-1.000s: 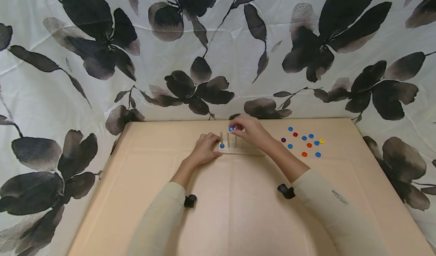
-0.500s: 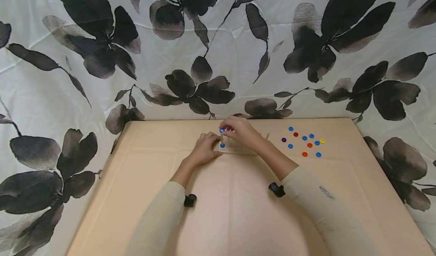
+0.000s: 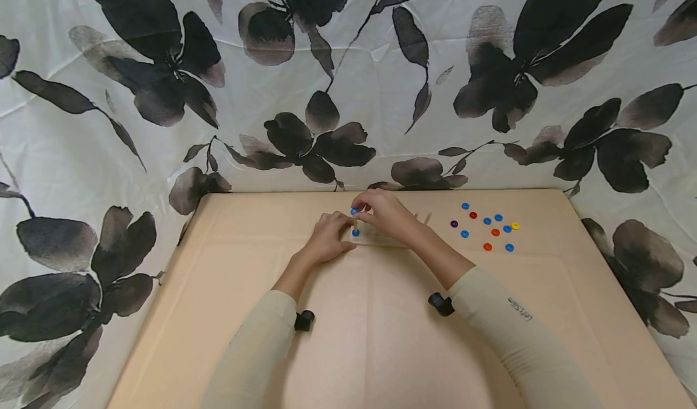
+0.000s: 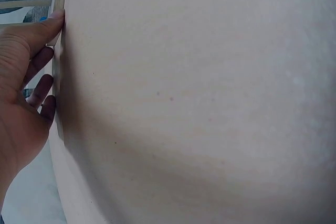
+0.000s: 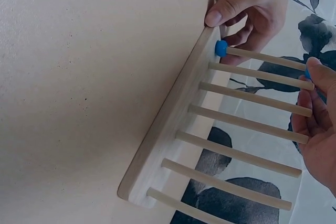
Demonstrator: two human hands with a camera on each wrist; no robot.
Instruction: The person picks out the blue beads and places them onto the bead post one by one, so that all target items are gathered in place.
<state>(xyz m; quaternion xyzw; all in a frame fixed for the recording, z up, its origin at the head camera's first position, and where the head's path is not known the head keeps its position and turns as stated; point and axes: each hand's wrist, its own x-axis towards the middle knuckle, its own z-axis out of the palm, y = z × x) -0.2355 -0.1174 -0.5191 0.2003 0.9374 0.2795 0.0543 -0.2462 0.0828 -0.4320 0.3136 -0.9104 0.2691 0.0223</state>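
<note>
A pale wooden peg board (image 5: 165, 135) with a row of several upright pegs stands near the table's far edge. My left hand (image 3: 327, 238) grips its left end, the thumb (image 4: 55, 15) on the near edge and fingers curled behind. Down at the base of the leftmost peg sits a blue ring (image 5: 221, 49). At the top of that same peg, my right hand (image 3: 383, 212) pinches a second blue ring (image 5: 307, 72) between thumb and fingers. That ring appears to be around the peg's tip, partly covered by the thumb. The right hand hides much of the board in the head view.
To the right of the board, several loose rings lie scattered on the table (image 3: 370, 330): blue ones, red and orange ones, a yellow ring (image 3: 515, 226) and a dark purple ring (image 3: 454, 224). A floral cloth (image 3: 348, 82) hangs behind the table.
My right hand has moved left from above the neighbouring pegs to the leftmost peg, carrying the blue ring to its tip, then slightly down. The left hand has stayed in place.
</note>
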